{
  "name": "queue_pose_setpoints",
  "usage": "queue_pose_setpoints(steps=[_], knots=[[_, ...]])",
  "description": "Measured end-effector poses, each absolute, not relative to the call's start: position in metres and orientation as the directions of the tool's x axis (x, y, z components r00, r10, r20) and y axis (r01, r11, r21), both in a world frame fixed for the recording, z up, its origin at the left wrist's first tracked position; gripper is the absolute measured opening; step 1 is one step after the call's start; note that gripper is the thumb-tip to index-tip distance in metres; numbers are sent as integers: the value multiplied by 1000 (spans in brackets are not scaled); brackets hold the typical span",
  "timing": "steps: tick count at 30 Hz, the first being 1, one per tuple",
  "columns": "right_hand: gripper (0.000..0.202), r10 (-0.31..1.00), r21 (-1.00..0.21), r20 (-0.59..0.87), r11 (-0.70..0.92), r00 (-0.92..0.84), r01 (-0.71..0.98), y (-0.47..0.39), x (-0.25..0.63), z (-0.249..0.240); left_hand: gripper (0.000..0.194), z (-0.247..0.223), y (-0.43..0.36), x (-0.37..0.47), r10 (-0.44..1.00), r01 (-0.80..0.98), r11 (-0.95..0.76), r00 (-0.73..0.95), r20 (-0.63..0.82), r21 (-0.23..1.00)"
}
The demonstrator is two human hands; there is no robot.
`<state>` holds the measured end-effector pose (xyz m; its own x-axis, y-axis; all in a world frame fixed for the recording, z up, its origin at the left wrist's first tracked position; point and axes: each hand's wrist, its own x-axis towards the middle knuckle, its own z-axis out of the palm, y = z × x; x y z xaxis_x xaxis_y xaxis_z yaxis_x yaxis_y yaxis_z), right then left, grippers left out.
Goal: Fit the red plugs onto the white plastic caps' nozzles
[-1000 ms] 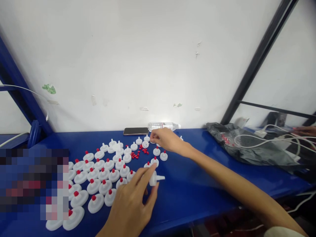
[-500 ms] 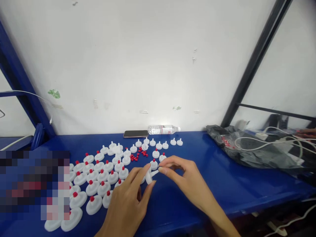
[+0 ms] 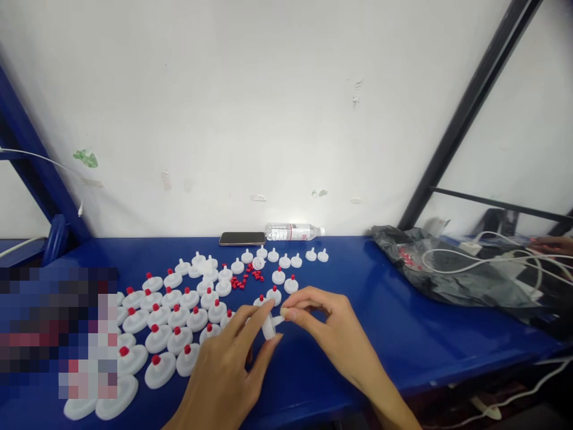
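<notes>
Between the thumb and fingers of my left hand (image 3: 228,364) is a white round cap with a narrow spout (image 3: 268,327), tilted so the spout points right. My right hand (image 3: 333,331) is pinched at the spout's end; whatever lies between its fingertips is hidden. Left of my hands stand many white spouted caps with red tips (image 3: 160,369), in loose rows. Beyond my hands lies a scatter of small red tips (image 3: 239,283). Several white spouted caps without red tips (image 3: 285,261) stand around and behind that scatter.
A phone (image 3: 242,239) and a clear plastic bottle (image 3: 290,232) lie against the wall at the back of the blue table (image 3: 380,358). A black plastic bag (image 3: 452,280) with white cables (image 3: 483,261) rests at the right. The far left is pixelated.
The view has shifted slightly, moving the tabletop things a little left and up in the picture. Both hands keep hold at the white spouted cap, with little change in pose.
</notes>
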<state>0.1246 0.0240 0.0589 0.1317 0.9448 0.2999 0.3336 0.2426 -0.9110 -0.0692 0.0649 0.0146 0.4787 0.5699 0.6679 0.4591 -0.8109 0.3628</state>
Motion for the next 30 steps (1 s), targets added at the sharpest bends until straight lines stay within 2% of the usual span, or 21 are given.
queue_pose_setpoints(steps=[4,7,9,12,15,21,24,27,30], knots=[[17,974,-938,208,175,84,298,22,127,56,43,14,65,-69,539,415,-836,499,678,359],[39,973,-889,226,224,-42,399,18,125,52,40,14,64,-69,535,425,-837,502,680,345],[45,952,-809,294,294,-83,509,16,121,47,37,14,63,-69,537,453,-832,507,674,321],[37,905,-601,412,357,-106,715,15,118,42,33,13,63,-70,523,480,-833,517,678,276],[33,890,-488,426,380,-166,786,14,120,40,32,12,62,-70,505,454,-847,523,687,277],[31,881,-477,418,421,-222,772,11,121,42,27,16,57,-73,545,375,-838,539,642,396],[30,881,-464,416,418,-225,781,11,119,41,24,18,57,-72,551,358,-835,550,628,418],[31,889,-466,406,400,-210,789,12,119,38,25,17,57,-70,551,404,-833,546,630,379],[37,902,-498,398,366,-167,786,11,124,39,36,14,57,-68,520,480,-837,547,656,264]])
